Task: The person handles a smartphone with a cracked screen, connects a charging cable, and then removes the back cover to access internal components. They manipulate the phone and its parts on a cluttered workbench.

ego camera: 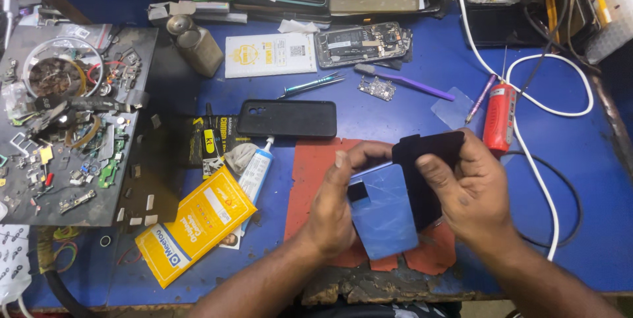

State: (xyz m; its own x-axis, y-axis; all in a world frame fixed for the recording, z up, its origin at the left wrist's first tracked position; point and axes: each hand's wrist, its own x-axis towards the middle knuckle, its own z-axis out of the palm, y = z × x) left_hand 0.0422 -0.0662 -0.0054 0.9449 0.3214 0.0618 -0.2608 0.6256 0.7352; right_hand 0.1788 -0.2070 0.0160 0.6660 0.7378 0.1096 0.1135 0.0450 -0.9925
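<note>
Two bare forearms rising from the bottom edge of the frame, no sleeves, no watch or rings in view, left hand [333,209] at lower centre, right hand [469,189] beside it, short trimmed fingernails

A phone repair workshop, seen from above the bench.
An opened phone [361,43] and tweezers [311,84] lie near the blue bench's [409,120] far edge; a parts tray [72,127] fills its left end, a glue tube [256,174] beside it.
</note>
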